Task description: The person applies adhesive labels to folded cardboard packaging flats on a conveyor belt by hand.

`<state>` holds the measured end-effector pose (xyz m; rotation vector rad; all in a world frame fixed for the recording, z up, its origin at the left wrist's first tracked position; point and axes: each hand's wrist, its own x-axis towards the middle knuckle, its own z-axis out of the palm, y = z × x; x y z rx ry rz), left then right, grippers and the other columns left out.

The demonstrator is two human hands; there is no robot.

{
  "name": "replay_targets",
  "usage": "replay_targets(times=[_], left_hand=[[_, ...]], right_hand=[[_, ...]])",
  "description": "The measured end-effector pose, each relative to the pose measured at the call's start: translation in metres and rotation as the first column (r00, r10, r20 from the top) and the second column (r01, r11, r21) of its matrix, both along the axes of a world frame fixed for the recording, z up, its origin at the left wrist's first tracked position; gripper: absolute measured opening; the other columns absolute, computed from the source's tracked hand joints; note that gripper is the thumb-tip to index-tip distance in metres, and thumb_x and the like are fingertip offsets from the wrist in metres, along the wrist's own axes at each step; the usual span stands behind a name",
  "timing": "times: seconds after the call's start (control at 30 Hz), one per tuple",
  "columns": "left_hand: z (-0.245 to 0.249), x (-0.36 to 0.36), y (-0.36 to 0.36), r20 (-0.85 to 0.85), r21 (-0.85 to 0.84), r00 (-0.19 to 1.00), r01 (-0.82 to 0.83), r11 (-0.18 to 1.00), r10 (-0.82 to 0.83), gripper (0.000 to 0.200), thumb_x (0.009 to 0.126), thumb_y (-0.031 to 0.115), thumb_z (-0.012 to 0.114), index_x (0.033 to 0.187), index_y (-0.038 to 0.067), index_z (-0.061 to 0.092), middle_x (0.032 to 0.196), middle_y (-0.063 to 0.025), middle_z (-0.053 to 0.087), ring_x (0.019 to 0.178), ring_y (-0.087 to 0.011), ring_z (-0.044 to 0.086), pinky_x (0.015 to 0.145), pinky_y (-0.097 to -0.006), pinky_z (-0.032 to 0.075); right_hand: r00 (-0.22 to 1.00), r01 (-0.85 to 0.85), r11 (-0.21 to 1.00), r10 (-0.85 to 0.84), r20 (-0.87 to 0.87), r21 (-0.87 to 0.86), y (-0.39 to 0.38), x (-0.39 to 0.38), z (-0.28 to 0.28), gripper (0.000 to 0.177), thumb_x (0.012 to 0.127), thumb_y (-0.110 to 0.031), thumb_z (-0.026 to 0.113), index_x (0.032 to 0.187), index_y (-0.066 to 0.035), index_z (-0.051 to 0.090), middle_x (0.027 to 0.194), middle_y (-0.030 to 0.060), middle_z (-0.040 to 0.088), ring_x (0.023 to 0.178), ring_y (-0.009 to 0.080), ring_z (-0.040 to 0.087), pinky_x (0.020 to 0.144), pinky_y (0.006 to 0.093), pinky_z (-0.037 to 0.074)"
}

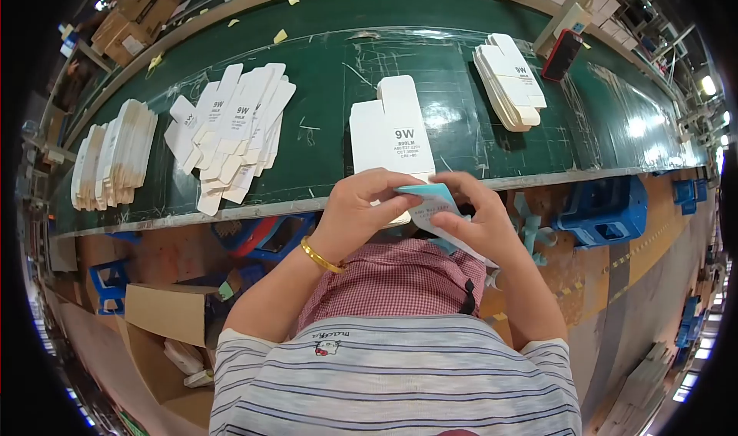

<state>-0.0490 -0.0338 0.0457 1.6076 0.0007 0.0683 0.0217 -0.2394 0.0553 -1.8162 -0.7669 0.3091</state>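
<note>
Between my two hands is a small label sheet with grey print and a light-blue backing edge. My left hand pinches its left end, a gold bangle on the wrist. Fingers of my right hand close on its right side, the thumb on its face. Just beyond my hands, at the green table's near edge, lies a stack of flat white cartons printed 9W, its near end partly hidden by my left hand.
On the green table lie a loose carton pile, upright bundles at far left and a banded stack at right. A red-edged phone leans near the back rail. Below are blue stools and an open cardboard box.
</note>
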Motion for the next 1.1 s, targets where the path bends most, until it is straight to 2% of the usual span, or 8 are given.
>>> replay_targets(times=[0.37,0.47,0.63,0.67,0.73,0.8,0.97,1.1], left_hand=[[0.000,0.010,-0.005,0.010,0.063,0.999,-0.036,0.997,0.035,0.021,0.088,0.007,0.070,0.108,0.002,0.072,0.095,-0.0043,0.068,0.079,-0.0077,0.059,0.069,-0.0205,0.048],[-0.001,0.014,-0.005,-0.093,-0.063,0.994,-0.060,0.996,0.054,0.020,0.088,0.006,0.069,0.107,0.002,0.073,0.094,-0.0051,0.068,0.078,-0.0075,0.058,0.068,-0.0202,0.047],[-0.010,0.021,-0.004,0.065,0.043,0.984,-0.167,0.985,0.164,0.019,0.090,0.006,0.067,0.107,0.002,0.073,0.092,-0.0051,0.068,0.074,-0.0072,0.057,0.064,-0.0198,0.047],[-0.014,0.024,-0.002,0.102,0.084,0.976,-0.200,0.976,0.191,0.019,0.090,0.006,0.067,0.107,0.002,0.073,0.091,-0.0050,0.068,0.073,-0.0072,0.057,0.063,-0.0198,0.047],[-0.014,0.028,0.002,0.068,0.083,0.978,-0.203,0.976,0.198,0.019,0.091,0.007,0.066,0.108,0.003,0.073,0.092,-0.0058,0.069,0.072,-0.0074,0.059,0.062,-0.0198,0.048],[-0.011,0.030,0.004,-0.001,0.071,0.981,-0.196,0.978,0.196,0.019,0.091,0.007,0.066,0.107,0.003,0.074,0.093,-0.0063,0.069,0.071,-0.0074,0.060,0.063,-0.0194,0.049],[-0.008,0.038,0.015,-0.107,-0.060,0.983,-0.153,0.986,0.146,0.049,0.094,0.007,0.061,0.142,0.004,0.047,0.099,-0.0066,0.068,0.080,-0.0082,0.063,0.070,-0.0214,0.052],[-0.031,0.039,0.041,0.084,0.319,0.983,-0.183,0.930,0.164,0.036,0.090,0.003,0.061,0.126,0.002,0.062,0.097,-0.0069,0.067,0.088,-0.0141,0.063,0.074,-0.0269,0.051]], right_hand=[[0.985,0.172,0.985,-0.172,-0.008,-0.002,0.006,0.001,-0.007,0.018,0.088,-0.015,0.069,0.083,0.002,0.066,0.067,0.0066,0.059,0.060,0.0120,0.053,0.055,0.0267,0.042],[0.978,0.200,0.980,-0.199,-0.061,0.012,0.006,0.002,-0.016,0.018,0.088,-0.015,0.070,0.082,0.001,0.065,0.067,0.0054,0.059,0.060,0.0110,0.052,0.055,0.0260,0.041],[0.929,0.205,0.979,-0.197,-0.313,-0.007,0.013,0.004,-0.016,0.021,0.089,-0.018,0.070,0.094,0.002,0.066,0.073,0.0050,0.063,0.064,0.0086,0.053,0.058,0.0243,0.043],[0.942,0.151,0.987,-0.163,-0.294,-0.063,0.012,0.005,-0.020,0.024,0.089,-0.019,0.069,0.100,0.001,0.066,0.080,0.0084,0.066,0.066,0.0148,0.059,0.060,0.0276,0.046],[0.981,0.049,0.995,-0.033,0.191,-0.083,0.009,0.012,-0.034,0.023,0.089,-0.019,0.067,0.100,0.001,0.066,0.086,0.0122,0.067,0.069,0.0244,0.062,0.062,0.0312,0.048],[0.976,0.074,0.995,-0.058,0.208,-0.072,0.011,0.013,-0.039,0.021,0.091,-0.017,0.065,0.100,0.002,0.065,0.086,0.0151,0.065,0.071,0.0299,0.062,0.063,0.0332,0.048],[0.990,0.142,0.974,-0.143,0.006,-0.179,0.011,0.021,-0.007,0.019,0.094,-0.016,0.061,0.094,0.002,0.062,0.075,0.0132,0.060,0.063,0.0237,0.058,0.059,0.0319,0.045],[0.851,0.167,0.980,-0.201,-0.486,-0.112,0.012,0.033,-0.016,0.020,0.099,-0.017,0.056,0.096,0.002,0.063,0.078,0.0014,0.061,0.068,0.0062,0.053,0.060,0.0236,0.044]])
